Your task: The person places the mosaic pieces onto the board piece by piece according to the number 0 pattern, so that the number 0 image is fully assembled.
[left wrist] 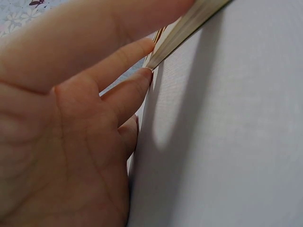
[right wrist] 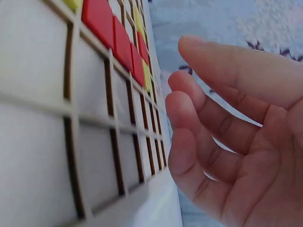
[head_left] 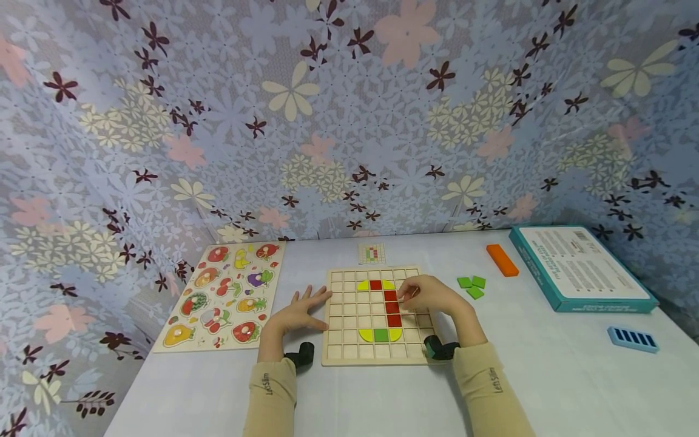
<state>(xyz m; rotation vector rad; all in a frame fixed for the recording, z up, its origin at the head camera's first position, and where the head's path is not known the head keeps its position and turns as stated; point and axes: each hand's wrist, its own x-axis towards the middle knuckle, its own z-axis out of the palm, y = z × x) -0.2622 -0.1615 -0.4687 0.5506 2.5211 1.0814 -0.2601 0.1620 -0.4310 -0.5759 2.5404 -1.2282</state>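
Observation:
A wooden grid board (head_left: 350, 351) lies on the table. In it sit several red square tiles (head_left: 393, 308), most of them in one column, a green square tile (head_left: 381, 335) and several rounded yellow tiles (head_left: 365, 335). My left hand (head_left: 295, 314) spreads its fingers against the board's left edge; the left wrist view shows fingertips (left wrist: 144, 75) touching that edge. Over the right part of the board is my right hand (head_left: 431, 295), close to the red column. In the right wrist view its fingers (right wrist: 182, 111) are loosely bent, apart from the thumb, with nothing between them.
Behind the board lies a small pattern card (head_left: 372, 254). Loose green tiles (head_left: 475, 293), an orange block (head_left: 502, 260), a teal box (head_left: 592, 267) and a blue slotted piece (head_left: 633, 339) are to the right. A fruit puzzle board (head_left: 222, 295) lies left.

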